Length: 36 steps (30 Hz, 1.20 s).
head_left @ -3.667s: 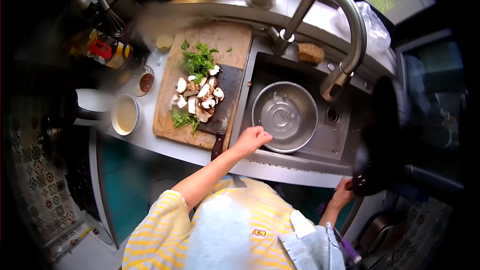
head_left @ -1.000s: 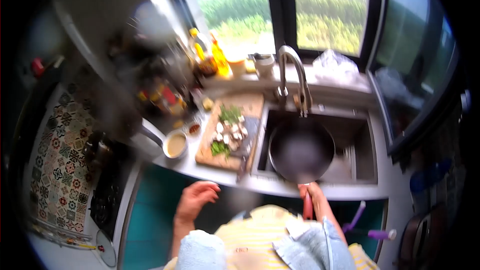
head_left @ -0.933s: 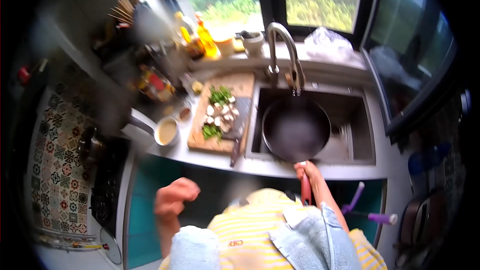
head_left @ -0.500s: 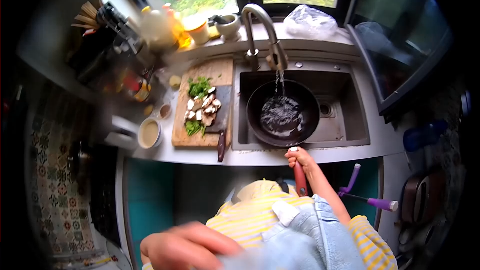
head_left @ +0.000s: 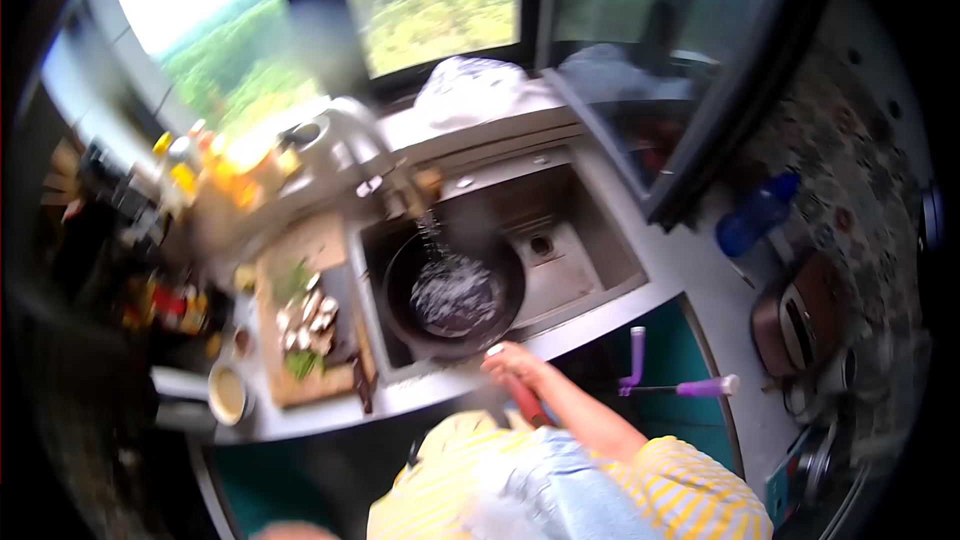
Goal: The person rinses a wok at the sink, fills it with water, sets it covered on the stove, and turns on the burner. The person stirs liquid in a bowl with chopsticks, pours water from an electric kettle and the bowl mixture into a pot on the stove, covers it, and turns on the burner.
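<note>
A dark wok (head_left: pixel 397 312) sits in the left part of the metal sink (head_left: pixel 615 270). Water runs into it from the faucet (head_left: pixel 400 180), churning white on the surface. My right hand (head_left: pixel 515 365) is closed around the wok's red handle (head_left: pixel 528 402), which sticks out over the counter's front edge. Of my left hand (head_left: pixel 295 531) only a blurred sliver shows at the bottom edge; its fingers are hidden. Left of the sink, a wooden cutting board (head_left: pixel 285 370) bears chopped mushrooms (head_left: pixel 310 318), green herbs (head_left: pixel 302 364) and a knife with a dark handle (head_left: pixel 362 385).
A cup of pale liquid (head_left: pixel 230 395) stands left of the board. Bottles (head_left: pixel 240 180) and a plastic bag (head_left: pixel 470 90) line the windowsill. An open window pane (head_left: pixel 650 90) juts in at right. Purple-handled bars (head_left: pixel 700 387) stick out below the counter; a blue bottle (head_left: pixel 752 215) lies beyond.
The view has turned to the right, so the sink and board appear further left and tilted. My left hand has dropped almost out of view. My right hand stays on the wok handle.
</note>
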Motion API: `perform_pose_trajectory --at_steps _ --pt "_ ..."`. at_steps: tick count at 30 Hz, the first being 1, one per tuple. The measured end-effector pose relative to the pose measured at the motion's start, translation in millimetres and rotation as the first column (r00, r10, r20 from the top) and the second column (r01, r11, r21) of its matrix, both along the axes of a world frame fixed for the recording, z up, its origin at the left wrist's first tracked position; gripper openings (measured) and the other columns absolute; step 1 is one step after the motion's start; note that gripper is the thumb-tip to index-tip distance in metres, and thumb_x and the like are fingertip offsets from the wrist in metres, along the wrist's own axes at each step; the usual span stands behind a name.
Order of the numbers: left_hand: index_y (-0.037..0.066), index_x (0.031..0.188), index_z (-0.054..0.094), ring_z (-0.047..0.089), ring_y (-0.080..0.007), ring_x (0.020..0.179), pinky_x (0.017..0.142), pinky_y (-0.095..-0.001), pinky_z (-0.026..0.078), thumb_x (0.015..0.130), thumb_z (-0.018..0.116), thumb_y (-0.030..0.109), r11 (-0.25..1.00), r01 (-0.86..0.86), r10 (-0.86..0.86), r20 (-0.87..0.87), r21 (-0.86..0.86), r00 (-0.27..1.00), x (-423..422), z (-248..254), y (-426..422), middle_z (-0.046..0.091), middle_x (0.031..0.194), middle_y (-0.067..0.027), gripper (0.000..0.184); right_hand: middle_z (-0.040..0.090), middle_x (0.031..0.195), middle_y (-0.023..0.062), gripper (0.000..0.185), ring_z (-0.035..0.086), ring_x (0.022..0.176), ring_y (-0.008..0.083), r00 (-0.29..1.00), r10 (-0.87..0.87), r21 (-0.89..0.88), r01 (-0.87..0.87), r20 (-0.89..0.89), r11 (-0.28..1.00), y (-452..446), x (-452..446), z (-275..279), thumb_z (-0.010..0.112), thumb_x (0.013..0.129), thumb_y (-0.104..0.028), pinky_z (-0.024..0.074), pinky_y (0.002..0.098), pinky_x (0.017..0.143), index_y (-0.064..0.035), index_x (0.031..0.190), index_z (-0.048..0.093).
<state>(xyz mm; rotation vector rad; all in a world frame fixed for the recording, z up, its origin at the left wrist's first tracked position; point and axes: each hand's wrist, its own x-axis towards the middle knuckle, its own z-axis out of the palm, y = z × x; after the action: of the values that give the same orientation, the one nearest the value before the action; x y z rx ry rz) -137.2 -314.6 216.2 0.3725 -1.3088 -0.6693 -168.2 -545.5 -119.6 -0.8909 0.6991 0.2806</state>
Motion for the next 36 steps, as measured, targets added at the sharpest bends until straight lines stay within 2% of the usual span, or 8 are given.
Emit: perform_pose_trajectory --at_steps 3,5,7,10,16,20,23,36 --pt "-0.002 0.090 0.054 0.060 -0.0314 0.072 0.063 -0.0360 0.051 0.085 0.054 0.016 0.846 -0.525 0.533 -0.135 0.089 0.835 -2.9 -38.9 -14.2 0.058 0.088 -0.0221 0.018 0.039 0.054 -0.0060 0.014 0.033 0.042 0.0021 0.987 0.078 0.211 -0.107 0.143 0.972 -4.6 2.2 -27.1 0.056 0.073 0.003 0.0301 0.0179 0.037 -0.0088 0.076 0.049" --pt "-0.002 0.092 0.052 0.059 -0.0283 0.072 0.062 -0.0336 0.049 0.086 0.054 0.017 0.847 -0.513 0.532 -0.227 0.142 0.816 -18.0 -33.2 -7.7 0.057 0.088 -0.0193 0.020 0.041 0.055 -0.0044 0.015 0.035 0.040 0.0030 0.989 0.142 0.123 -0.147 0.049 0.981 -5.2 9.5 -5.9 0.053 0.074 0.002 0.0303 0.0187 0.035 -0.0106 0.070 0.046" --pt "-0.001 0.095 0.046 0.052 -0.0181 0.070 0.058 -0.0267 0.041 0.086 0.054 0.019 0.991 -0.020 0.074 -0.428 0.129 0.901 -45.0 -3.9 -26.6 0.052 0.088 -0.0115 0.023 0.040 0.054 -0.0042 0.017 0.034 0.038 0.0026 0.985 0.170 0.088 -0.171 0.021 0.981 -12.1 14.8 -25.8 0.053 0.074 0.004 0.0343 0.0189 0.036 -0.0103 0.074 0.045" --pt "-0.002 0.096 0.042 0.050 -0.0107 0.073 0.059 -0.0210 0.039 0.085 0.057 0.022 0.914 0.393 -0.295 -0.503 0.098 0.813 -28.7 8.2 -25.5 0.052 0.087 -0.0077 0.031 0.042 0.057 -0.0024 0.018 0.037 0.041 0.0034 0.993 0.117 0.041 -0.117 -0.020 0.992 -17.2 13.1 -27.8 0.055 0.073 0.004 0.0350 0.0190 0.037 -0.0090 0.079 0.044" --pt "-0.003 0.084 0.045 0.055 -0.0105 0.073 0.061 -0.0194 0.042 0.080 0.064 0.023 0.938 0.329 -0.089 -0.835 0.114 0.543 -44.7 20.0 -15.4 0.054 0.079 -0.0076 0.033 0.043 0.060 -0.0013 0.019 0.038 0.043 0.0041 0.993 0.113 0.045 -0.111 -0.025 0.993 -11.0 12.1 -9.4 0.057 0.071 0.004 0.0361 0.0197 0.038 -0.0076 0.079 0.043" --pt "-0.002 0.072 0.046 0.060 -0.0149 0.063 0.055 -0.0187 0.045 0.082 0.059 0.027 0.868 0.148 0.330 -0.773 0.474 0.541 -24.1 62.2 -0.9 0.058 0.068 -0.0109 0.033 0.046 0.063 -0.0007 0.021 0.039 0.043 0.0035 0.996 0.079 0.026 -0.078 -0.051 0.997 -8.4 12.3 -6.0 0.057 0.072 0.004 0.0364 0.0189 0.038 -0.0074 0.083 0.043" --pt "0.000 0.067 0.045 0.060 -0.0148 0.058 0.053 -0.0167 0.044 0.085 0.053 0.029 0.848 -0.163 0.487 -0.618 0.505 0.617 -23.0 52.3 0.0 0.059 0.064 -0.0120 0.035 0.047 0.063 -0.0004 0.020 0.039 0.044 0.0041 0.996 0.085 0.056 -0.083 -0.025 0.995 -9.8 10.0 -9.4 0.057 0.072 0.003 0.0355 0.0195 0.039 -0.0082 0.083 0.044" --pt "0.000 0.078 0.052 0.056 -0.0102 0.069 0.063 -0.0168 0.042 0.082 0.054 0.019 0.867 -0.132 0.267 -0.225 0.480 0.937 -5.8 14.7 -0.9 0.059 0.075 -0.0076 0.020 0.042 0.057 -0.0031 0.018 0.037 0.042 0.0037 0.994 0.108 0.094 -0.110 0.022 0.989 -7.4 10.7 -19.9 0.057 0.072 0.004 0.0343 0.0195 0.038 -0.0083 0.076 0.045"
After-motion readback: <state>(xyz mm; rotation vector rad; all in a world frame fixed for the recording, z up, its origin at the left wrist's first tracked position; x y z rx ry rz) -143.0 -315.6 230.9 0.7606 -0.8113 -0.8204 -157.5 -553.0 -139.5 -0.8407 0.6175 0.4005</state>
